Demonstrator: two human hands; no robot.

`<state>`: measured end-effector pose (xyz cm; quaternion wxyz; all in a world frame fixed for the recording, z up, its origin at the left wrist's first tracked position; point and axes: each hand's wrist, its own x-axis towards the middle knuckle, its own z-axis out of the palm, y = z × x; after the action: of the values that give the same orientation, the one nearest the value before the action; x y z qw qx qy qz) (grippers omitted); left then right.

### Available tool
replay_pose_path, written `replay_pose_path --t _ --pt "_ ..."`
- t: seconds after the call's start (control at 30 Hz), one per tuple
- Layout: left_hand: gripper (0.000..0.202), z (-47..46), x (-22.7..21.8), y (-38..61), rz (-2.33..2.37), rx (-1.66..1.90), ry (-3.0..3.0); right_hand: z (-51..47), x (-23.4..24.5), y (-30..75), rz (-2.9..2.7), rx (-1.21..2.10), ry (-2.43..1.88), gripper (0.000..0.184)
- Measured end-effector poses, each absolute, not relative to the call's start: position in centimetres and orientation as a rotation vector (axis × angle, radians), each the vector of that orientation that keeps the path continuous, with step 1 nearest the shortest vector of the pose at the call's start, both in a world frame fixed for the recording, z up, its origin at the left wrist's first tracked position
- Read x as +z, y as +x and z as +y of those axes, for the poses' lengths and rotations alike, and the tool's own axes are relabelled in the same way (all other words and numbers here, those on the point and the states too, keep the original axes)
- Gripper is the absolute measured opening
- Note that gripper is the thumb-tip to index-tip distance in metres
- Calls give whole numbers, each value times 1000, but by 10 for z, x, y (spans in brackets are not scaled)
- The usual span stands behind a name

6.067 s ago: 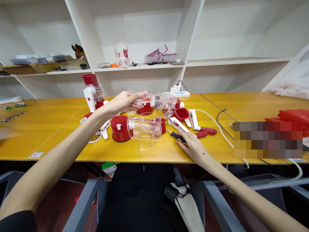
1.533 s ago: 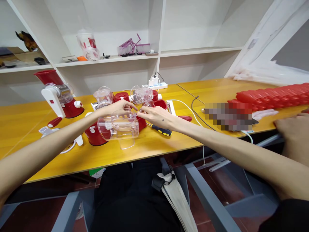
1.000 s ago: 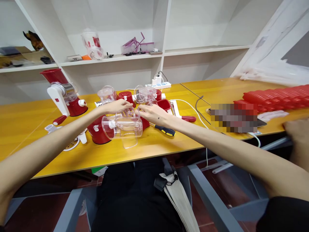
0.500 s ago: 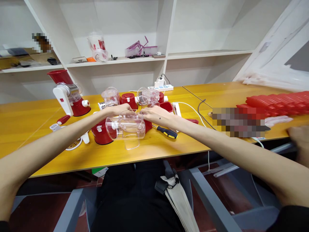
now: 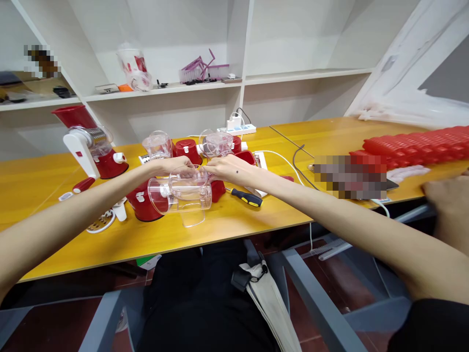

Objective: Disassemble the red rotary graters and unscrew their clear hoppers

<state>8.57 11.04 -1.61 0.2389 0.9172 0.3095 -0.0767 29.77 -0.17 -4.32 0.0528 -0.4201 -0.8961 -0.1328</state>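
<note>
My left hand (image 5: 179, 166) and my right hand (image 5: 224, 168) meet behind a clear plastic grater housing (image 5: 179, 193), their fingers bent downward and close together. The far rim of the housing and the hands hide whatever the fingertips grip. Sideways, the housing lies with its round opening to the left and a clear spout pointing toward me. Just left of it stands a red grater base (image 5: 141, 205) with a white latch. Another red part (image 5: 219, 190) sits below my right hand. A screwdriver (image 5: 247, 197) with a black and yellow handle lies to the right.
An assembled red and white drum grater (image 5: 86, 142) stands left. White grater parts (image 5: 102, 221) lie near my left forearm. Behind are more red bases (image 5: 188, 150), clear housings (image 5: 159, 145) and a power strip (image 5: 242, 129). Stacked red parts (image 5: 414, 146) and another person's hand (image 5: 447, 200) are at right.
The whole view has shifted, so the table things appear farther left. Both hands stay together behind the clear housing. The other person's hand at right shows larger.
</note>
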Motion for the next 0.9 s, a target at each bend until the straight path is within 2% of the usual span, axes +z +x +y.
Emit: replay_pose_path --t 0.17,0.4,0.9 --pt "29 114 -16 87 868 -241 2521 -11 -33 297 -2718 -348 -1283 46" --pt "17 110 -16 85 818 -192 2472 -13 -31 296 -2667 -318 -1353 46" --pt "29 126 -25 87 733 -223 2606 -9 -36 291 -2631 -309 -1442 45"
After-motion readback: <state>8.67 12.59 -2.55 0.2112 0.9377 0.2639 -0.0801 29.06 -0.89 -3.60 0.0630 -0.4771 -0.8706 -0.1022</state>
